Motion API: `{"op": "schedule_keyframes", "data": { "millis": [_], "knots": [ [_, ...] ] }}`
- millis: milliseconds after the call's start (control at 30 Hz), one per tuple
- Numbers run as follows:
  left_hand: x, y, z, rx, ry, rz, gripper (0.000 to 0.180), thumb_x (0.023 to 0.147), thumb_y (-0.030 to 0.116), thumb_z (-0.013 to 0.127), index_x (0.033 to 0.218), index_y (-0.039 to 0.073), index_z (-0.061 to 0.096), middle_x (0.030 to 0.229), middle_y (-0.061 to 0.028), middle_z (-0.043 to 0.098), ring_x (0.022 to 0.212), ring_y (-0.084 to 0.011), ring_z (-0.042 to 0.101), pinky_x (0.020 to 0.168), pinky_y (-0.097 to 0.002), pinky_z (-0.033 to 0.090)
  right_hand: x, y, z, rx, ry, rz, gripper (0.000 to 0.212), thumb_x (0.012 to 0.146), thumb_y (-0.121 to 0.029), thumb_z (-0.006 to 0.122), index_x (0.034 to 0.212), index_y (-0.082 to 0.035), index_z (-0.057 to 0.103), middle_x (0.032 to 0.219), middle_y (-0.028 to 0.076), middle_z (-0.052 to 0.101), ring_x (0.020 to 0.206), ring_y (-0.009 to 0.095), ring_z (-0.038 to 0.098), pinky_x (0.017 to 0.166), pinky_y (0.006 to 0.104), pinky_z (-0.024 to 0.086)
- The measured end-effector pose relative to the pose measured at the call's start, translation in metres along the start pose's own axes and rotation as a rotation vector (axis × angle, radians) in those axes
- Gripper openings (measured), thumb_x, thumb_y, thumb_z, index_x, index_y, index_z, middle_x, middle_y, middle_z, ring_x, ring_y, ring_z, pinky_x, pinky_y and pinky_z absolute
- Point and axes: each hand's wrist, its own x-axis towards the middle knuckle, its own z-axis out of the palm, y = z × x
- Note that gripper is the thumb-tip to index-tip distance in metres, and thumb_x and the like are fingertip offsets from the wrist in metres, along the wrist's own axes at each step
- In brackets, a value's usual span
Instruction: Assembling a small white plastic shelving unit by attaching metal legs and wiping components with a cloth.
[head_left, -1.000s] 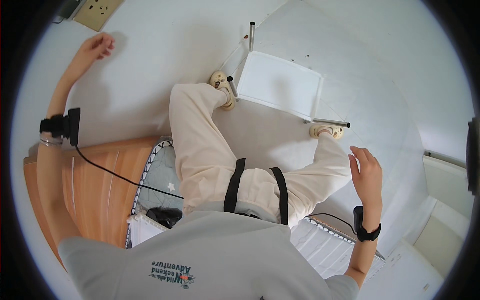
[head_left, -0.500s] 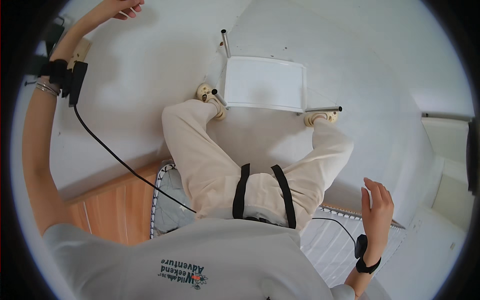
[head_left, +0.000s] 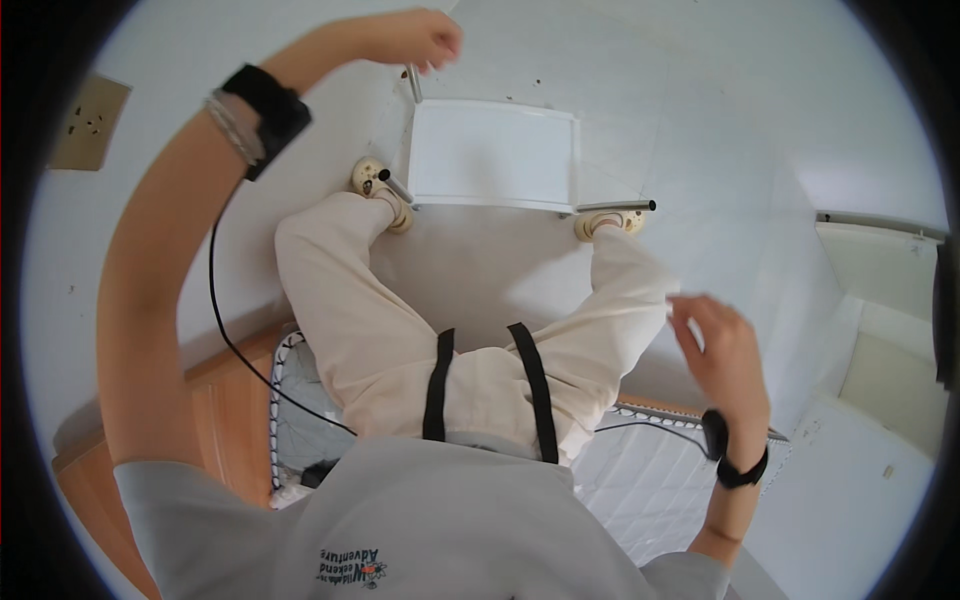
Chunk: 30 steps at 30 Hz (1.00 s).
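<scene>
A white rectangular panel [head_left: 492, 150] with a raised rim lies on the floor between my feet. Silvery metal tubes stick out at three of its corners: one at the far left [head_left: 415, 85], one at the near left [head_left: 396, 186] and one at the near right [head_left: 615, 208]; the two near ones show dark ends. My left hand [head_left: 425, 38] hangs above the far-left tube, fingers curled inward and blurred. Whether it holds anything cannot be made out. On the right, my right hand [head_left: 718, 345] hovers beside my knee, thumb apart from loosely bent fingers, with nothing visible in it.
Black bands with small devices circle both wrists, the left one [head_left: 270, 115] trailing a cable [head_left: 235, 345]. A socket plate [head_left: 90, 122] is on the left wall. Cushions [head_left: 300, 400] and wood boards [head_left: 235, 420] lie beneath and behind me. A white cabinet [head_left: 880, 270] stands right.
My left hand has swung right, from the upper left to above the far-left tube, its fingers more curled. My right hand has risen and moved slightly left. The whole scene has shifted a little left.
</scene>
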Motion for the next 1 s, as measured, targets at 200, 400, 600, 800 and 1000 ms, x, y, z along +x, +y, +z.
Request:
{"op": "schedule_keyframes", "data": {
  "millis": [200, 400, 600, 800, 1000],
  "knots": [
    [0.084, 0.019, 0.115, 0.223, -0.102, -0.015, 0.015, 0.076, 0.012, 0.048, 0.087, 0.004, 0.055, 0.090, -0.0123, 0.058, 0.077, -0.0253, 0.056, 0.066, -0.0367, 0.045, 0.131, 0.058, 0.020, 0.189, 0.025, -0.105, 0.013, 0.079, -0.012, 0.051, 0.089, -0.005, 0.057, 0.076, 0.012, 0.059, 0.070, 0.029, 0.057, 0.061, 0.0352, 0.044],
    [0.139, -0.046, 0.274, 0.233, -0.077, -0.225, 0.016, 0.077, 0.013, 0.045, 0.086, 0.004, 0.055, 0.088, -0.0145, 0.057, 0.087, -0.0321, 0.055, 0.071, -0.0422, 0.044, 0.204, 0.124, 0.185, 0.091, -0.153, 0.093, 0.016, 0.079, -0.015, 0.047, 0.092, -0.008, 0.055, 0.082, 0.011, 0.058, 0.077, 0.029, 0.057, 0.067, 0.0401, 0.047],
    [0.146, -0.099, 0.395, 0.402, -0.097, -0.240, 0.025, 0.079, 0.012, 0.045, 0.103, 0.006, 0.051, 0.113, -0.0129, 0.048, 0.112, -0.0320, 0.042, 0.089, -0.0477, 0.037, 0.207, 0.206, 0.330, -0.331, -0.404, 0.048, 0.016, 0.077, -0.011, 0.051, 0.092, -0.008, 0.055, 0.087, 0.010, 0.054, 0.084, 0.026, 0.057, 0.067, 0.0407, 0.046],
    [0.138, -0.142, 0.438, 0.463, 0.091, -0.392, 0.054, 0.078, 0.014, 0.048, 0.129, 0.010, 0.032, 0.138, -0.0122, 0.022, 0.126, -0.0315, 0.024, 0.096, -0.0560, 0.023, 0.196, 0.257, 0.376, -0.570, -0.521, 0.174, 0.011, 0.076, -0.010, 0.051, 0.087, -0.007, 0.051, 0.085, 0.009, 0.055, 0.078, 0.025, 0.059, 0.062, 0.0386, 0.049],
    [0.144, -0.178, 0.431, 0.530, 0.095, -0.342, 0.062, 0.075, 0.016, 0.055, 0.132, 0.019, 0.028, 0.139, -0.0081, 0.019, 0.127, -0.0310, 0.020, 0.092, -0.0610, 0.025, 0.203, 0.264, 0.383, -0.501, -0.621, 0.244, 0.011, 0.074, -0.013, 0.055, 0.083, -0.008, 0.056, 0.082, 0.009, 0.059, 0.075, 0.026, 0.060, 0.066, 0.0328, 0.048]
  ]
}}
